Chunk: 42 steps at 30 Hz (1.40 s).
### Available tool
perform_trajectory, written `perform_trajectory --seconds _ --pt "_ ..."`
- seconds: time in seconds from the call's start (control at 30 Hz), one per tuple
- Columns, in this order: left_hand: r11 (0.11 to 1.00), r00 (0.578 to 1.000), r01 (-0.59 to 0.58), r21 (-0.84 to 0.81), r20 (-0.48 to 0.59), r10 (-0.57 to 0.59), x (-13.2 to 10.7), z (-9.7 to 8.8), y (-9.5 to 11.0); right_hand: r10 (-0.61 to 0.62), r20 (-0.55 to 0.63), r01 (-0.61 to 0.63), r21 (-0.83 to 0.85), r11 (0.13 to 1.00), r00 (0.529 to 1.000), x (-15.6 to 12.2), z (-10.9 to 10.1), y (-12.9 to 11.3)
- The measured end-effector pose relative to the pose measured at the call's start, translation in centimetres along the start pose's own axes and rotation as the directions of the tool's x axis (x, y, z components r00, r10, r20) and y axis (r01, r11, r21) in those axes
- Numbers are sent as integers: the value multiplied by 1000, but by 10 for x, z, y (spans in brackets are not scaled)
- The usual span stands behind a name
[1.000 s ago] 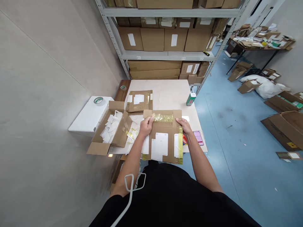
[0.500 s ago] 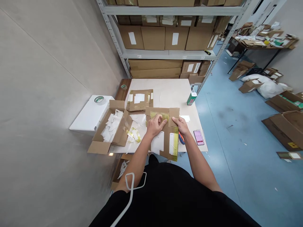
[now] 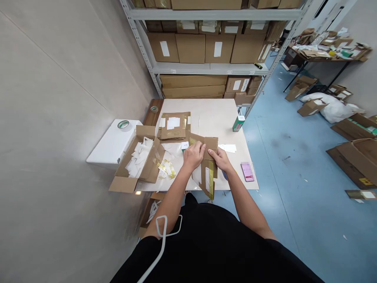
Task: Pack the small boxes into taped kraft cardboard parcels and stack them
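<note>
Over the front of the table I hold a flattened cardboard box [image 3: 212,170] with yellowish tape and white labels, partly folded and tilted. My left hand [image 3: 193,155] is closed at its upper left part, fingers curled; their tips are partly hidden. On the right edge, my right hand [image 3: 221,160] grips the cardboard with the thumb on its face. Just left of the left hand stands a small white-topped green box [image 3: 185,146]. Behind it lies a stack of flattened cardboard [image 3: 173,127]. White paper slips [image 3: 227,148] rest beyond the right hand.
At left stands an open carton [image 3: 151,163] filled with white paper scraps, beside crumpled tape [image 3: 167,168]. A phone [image 3: 247,171] and a green box [image 3: 238,124] lie toward the table's right edge. A tape roll [image 3: 123,124] sits on a white surface. Shelving [image 3: 210,68] rises behind.
The cardboard has turned and folded, looking narrower, and my right hand has come left toward my left hand. The small green box beside the left hand now shows.
</note>
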<state>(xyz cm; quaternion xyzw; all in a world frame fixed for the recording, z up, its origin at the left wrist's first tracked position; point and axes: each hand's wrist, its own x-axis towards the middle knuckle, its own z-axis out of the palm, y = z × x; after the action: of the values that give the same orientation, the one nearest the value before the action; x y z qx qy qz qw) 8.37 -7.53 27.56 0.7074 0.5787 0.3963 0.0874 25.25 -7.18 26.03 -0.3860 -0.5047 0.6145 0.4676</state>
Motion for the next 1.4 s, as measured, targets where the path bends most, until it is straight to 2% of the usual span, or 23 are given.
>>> perform_trajectory --seconds 0.13,0.23,0.4,0.67,0.87,1.03,1.13,1.27,1.4 --pt "997 999 -7 -80 32 10 0 5 -4 -4 -16 4 -15 1000 1000 0 1 2" --pt "982 999 36 -185 31 -31 -1 10 -8 1 -18 -1 3 1000 1000 0 -1 7" --pt "952 992 123 -281 -1 -128 -6 15 -6 27 -27 -25 73 997 999 0 -3 17" --pt "932 972 158 -327 -112 -205 -11 20 3 65 -80 -48 198 979 995 0 -2 27" --pt "897 975 202 -394 -11 -224 -10 21 -4 78 -93 -58 201 978 993 0 -6 28" --pt "838 945 272 -473 -35 -326 -10 29 -5 99 -102 -73 229 971 990 3 -10 27" --pt "817 939 296 -496 -8 -344 -7 29 -17 121 -129 -91 221 971 984 6 -20 26" --pt "841 923 305 -446 -78 -376 -7 18 -50 156 -191 -112 220 969 969 7 -41 28" --pt "842 927 328 -429 -23 -373 -12 12 -77 192 -198 -154 192 969 961 7 -59 37"
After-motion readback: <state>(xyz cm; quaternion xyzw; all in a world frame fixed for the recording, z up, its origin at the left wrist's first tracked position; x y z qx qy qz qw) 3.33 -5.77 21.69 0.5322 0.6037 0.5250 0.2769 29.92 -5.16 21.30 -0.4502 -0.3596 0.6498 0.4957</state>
